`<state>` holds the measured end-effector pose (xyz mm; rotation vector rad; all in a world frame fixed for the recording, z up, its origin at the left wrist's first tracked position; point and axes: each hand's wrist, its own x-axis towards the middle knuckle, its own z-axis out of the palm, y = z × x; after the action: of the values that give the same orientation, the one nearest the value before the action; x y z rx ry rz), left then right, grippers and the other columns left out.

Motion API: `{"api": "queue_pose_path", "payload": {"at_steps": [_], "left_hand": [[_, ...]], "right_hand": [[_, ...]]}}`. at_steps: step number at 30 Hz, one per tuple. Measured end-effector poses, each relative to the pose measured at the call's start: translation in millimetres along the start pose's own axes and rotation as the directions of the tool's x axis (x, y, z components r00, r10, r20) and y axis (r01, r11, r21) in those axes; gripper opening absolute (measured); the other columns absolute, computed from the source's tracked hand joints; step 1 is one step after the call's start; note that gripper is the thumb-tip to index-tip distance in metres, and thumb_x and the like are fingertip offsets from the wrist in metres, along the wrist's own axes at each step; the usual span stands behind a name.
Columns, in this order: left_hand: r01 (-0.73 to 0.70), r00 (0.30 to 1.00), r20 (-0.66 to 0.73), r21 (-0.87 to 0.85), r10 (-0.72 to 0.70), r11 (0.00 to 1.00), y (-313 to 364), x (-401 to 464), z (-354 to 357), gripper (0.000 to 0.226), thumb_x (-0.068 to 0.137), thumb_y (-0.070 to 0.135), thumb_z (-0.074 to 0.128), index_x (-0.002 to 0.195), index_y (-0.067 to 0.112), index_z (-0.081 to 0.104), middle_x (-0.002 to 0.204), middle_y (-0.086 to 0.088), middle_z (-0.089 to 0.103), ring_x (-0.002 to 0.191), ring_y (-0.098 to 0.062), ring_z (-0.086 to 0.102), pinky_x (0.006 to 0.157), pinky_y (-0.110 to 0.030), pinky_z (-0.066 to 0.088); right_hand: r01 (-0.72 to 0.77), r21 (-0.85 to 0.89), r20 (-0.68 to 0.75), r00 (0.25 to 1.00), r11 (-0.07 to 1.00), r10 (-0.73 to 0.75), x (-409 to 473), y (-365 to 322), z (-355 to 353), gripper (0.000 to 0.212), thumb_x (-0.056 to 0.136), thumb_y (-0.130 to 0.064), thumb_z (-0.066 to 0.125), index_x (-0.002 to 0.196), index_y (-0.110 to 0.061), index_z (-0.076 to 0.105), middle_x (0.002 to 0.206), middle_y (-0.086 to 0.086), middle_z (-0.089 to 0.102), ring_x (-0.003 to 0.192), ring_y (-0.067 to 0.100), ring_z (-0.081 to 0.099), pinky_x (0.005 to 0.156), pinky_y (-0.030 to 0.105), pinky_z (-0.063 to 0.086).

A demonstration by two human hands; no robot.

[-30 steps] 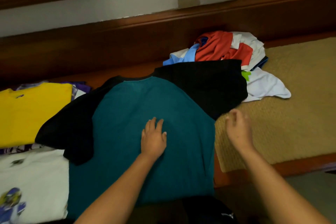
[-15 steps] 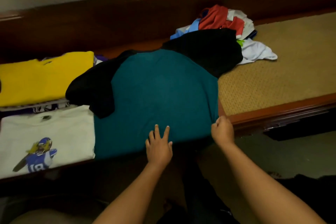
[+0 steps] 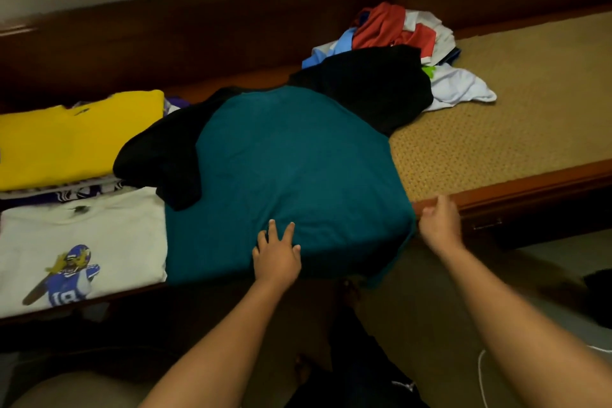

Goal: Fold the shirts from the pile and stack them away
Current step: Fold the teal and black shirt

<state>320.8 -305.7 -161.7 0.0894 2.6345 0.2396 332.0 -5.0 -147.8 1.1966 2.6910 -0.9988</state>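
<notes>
Teal shirt [image 3: 291, 172] is lying spread at the bench's [image 3: 516, 175] front edge, left hand [image 3: 276, 255] pressing flat-fingered on its hem, right hand [image 3: 438, 225] curling at its hem corner, seemingly readying a fold needing firm grips.

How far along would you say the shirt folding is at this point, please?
Done: a folded yellow shirt tops one stack, with a folded white printed shirt nearer. In hand: the teal shirt lies spread flat, left hand resting on its hem, right hand at its corner; not yet folded. Left: the unfolded pile behind it.
</notes>
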Motion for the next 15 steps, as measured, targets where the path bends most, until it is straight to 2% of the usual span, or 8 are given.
{"api": "queue_pose_path", "payload": {"at_steps": [2, 5, 10, 12, 15], "left_hand": [[-0.019, 0.999, -0.044, 0.0, 0.019, 1.0, 3, -4, 1, 0.054, 0.101, 0.039, 0.035, 0.151, 0.03, 0.018, 0.161, -0.007, 0.006, 0.146, -0.032, 0.008, 0.114, -0.048, 0.02], [-0.05, 0.997, -0.052, 0.012, 0.05, 0.999, 7, -8, 5, 0.054, 0.101, 0.037, 0.037, 0.151, 0.03, 0.018, 0.16, -0.006, 0.008, 0.146, -0.029, 0.009, 0.115, -0.045, 0.019], [-0.016, 0.999, -0.044, 0.004, 0.016, 1.0, 10, -6, 10, 0.055, 0.101, 0.038, 0.038, 0.151, 0.031, 0.018, 0.16, -0.004, 0.01, 0.145, -0.026, 0.014, 0.115, -0.043, 0.021], [-0.014, 0.998, -0.056, -0.021, 0.013, 1.0, 9, -3, 7, 0.053, 0.1, 0.038, 0.038, 0.15, 0.03, 0.022, 0.158, -0.002, 0.015, 0.144, -0.023, 0.017, 0.115, -0.043, 0.023], [-0.014, 0.998, -0.058, -0.081, 0.01, 0.997, 4, 3, 0, 0.05, 0.101, 0.035, 0.039, 0.148, 0.025, 0.029, 0.155, -0.001, 0.024, 0.141, -0.02, 0.022, 0.113, -0.04, 0.027]], "right_hand": [[0.025, 0.043, 0.016, 1.0, 0.999, -0.026, -26, 14, 17, 0.02, 0.091, -0.009, 0.059, 0.107, 0.001, 0.054, 0.108, 0.025, 0.053, 0.099, 0.039, 0.053, 0.086, 0.041, 0.04], [0.01, 0.116, 0.029, 0.999, 0.993, -0.013, -41, 21, 44, 0.03, 0.091, -0.02, 0.063, 0.108, 0.002, 0.052, 0.108, 0.022, 0.053, 0.096, 0.037, 0.054, 0.084, 0.04, 0.041], [-0.051, 0.072, -0.012, 0.999, 0.996, 0.052, -33, 20, 52, 0.017, 0.091, -0.005, 0.056, 0.107, -0.002, 0.052, 0.111, 0.022, 0.049, 0.1, 0.04, 0.052, 0.088, 0.045, 0.042], [0.057, 0.026, -0.051, 0.997, 0.998, -0.055, -30, 18, 48, 0.018, 0.089, -0.004, 0.058, 0.106, -0.002, 0.054, 0.11, 0.022, 0.05, 0.1, 0.04, 0.051, 0.088, 0.047, 0.042], [0.262, 0.014, -0.017, 0.965, 0.965, -0.262, -27, 0, 48, 0.024, 0.088, -0.005, 0.06, 0.111, -0.001, 0.057, 0.109, 0.019, 0.054, 0.102, 0.036, 0.053, 0.091, 0.049, 0.044]]}}
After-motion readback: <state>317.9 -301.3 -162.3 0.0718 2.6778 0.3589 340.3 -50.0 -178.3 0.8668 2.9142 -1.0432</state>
